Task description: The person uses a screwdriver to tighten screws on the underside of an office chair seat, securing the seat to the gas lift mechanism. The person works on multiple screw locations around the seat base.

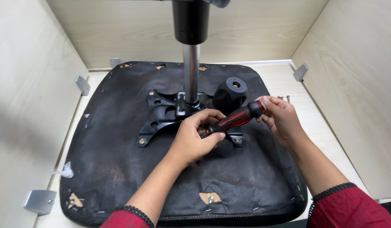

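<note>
1. Risk, left side: the left hand (195,135) was curled low over the fore part of the screwdriver (235,119), near the shaft. The tip was hidden beneath the fingers, so its seating in a screw head could not be confirmed. A poorly seated tip would likely slip off and score the black metal mounting plate (161,116) or jab the fingers steadying it.

2. Risk, centre: the gas-lift column (191,63) stood upright just beyond both hands, with the black knob (230,93) just behind the handle. A sideways slip of the tool would probably strike one of these.

3. Risk, right side: the right hand (282,118) worked only the butt end. Pressure applied off-axis from there would probably tilt the tool and strip the screw. The loose screws (283,98) lying just beyond the right fingertips could be knocked away by the wrist.

4. Grip, left hand: closed around the front of the red-and-black handle, thumb lying along its underside, resting on the upturned chair seat base (119,169).

5. Grip, right hand: fingertips and thumb pinched together on the black end cap, palm clear of the handle.

6. Location: the screwdriver lay slanted between the two hands, tip end low at the left, butt raised at the right, over the plate's near right arm.
</note>
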